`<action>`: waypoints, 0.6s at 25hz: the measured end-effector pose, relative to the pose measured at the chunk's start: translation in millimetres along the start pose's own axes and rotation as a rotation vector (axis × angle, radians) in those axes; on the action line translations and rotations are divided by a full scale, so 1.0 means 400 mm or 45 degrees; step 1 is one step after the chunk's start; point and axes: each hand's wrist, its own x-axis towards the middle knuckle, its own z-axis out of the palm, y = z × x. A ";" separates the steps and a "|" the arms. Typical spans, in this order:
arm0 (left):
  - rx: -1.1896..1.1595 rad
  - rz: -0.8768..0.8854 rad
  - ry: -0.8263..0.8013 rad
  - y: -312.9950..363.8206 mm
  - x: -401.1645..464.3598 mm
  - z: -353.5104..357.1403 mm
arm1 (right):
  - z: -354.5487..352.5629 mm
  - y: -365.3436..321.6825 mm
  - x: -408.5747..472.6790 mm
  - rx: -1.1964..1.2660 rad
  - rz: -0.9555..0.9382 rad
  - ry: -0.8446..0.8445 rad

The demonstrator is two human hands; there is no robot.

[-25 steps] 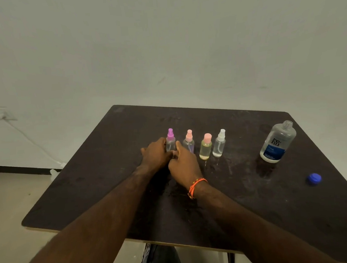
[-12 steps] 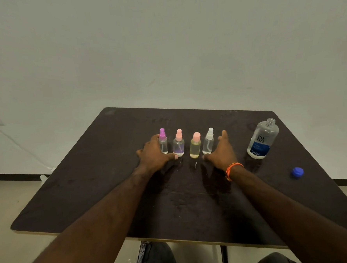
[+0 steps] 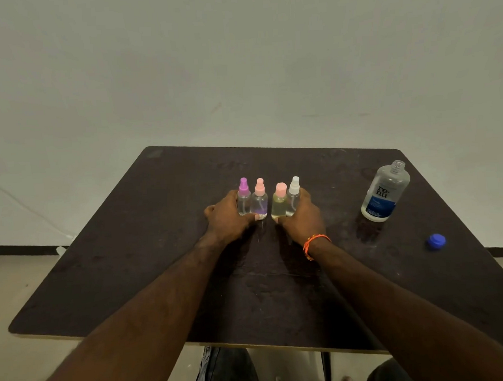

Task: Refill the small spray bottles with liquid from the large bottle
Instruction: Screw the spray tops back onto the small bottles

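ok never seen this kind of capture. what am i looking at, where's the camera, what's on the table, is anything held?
There is no robot here. A person wears one wide-angle camera on the head, and it looks forward and down along both forearms, so the view is their own.

On the dark table stand four small spray bottles in a row: purple cap, pink cap, a yellowish one with a pink cap and white cap. To the right stands the large bottle, its neck open, and nearer the person lies its blue cap.

The left hand cups the purple-capped end of the row, and the right hand, with an orange wristband, cups the white-capped end. Nothing is lifted; all the bottles stand on the table. Whether the fingers grip firmly cannot be told.
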 end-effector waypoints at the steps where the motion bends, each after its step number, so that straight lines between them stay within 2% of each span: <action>1: 0.007 0.008 0.012 -0.001 0.001 0.002 | 0.004 -0.003 -0.003 -0.009 -0.011 0.012; 9: -0.033 -0.036 0.061 0.008 -0.011 0.007 | 0.007 -0.004 -0.014 -0.067 0.003 0.005; 12: 0.007 -0.057 0.193 0.021 -0.029 -0.003 | -0.040 0.002 -0.034 -0.164 -0.005 0.030; 15: 0.081 0.080 0.387 0.057 -0.063 -0.017 | -0.115 0.011 -0.071 -0.252 -0.066 0.084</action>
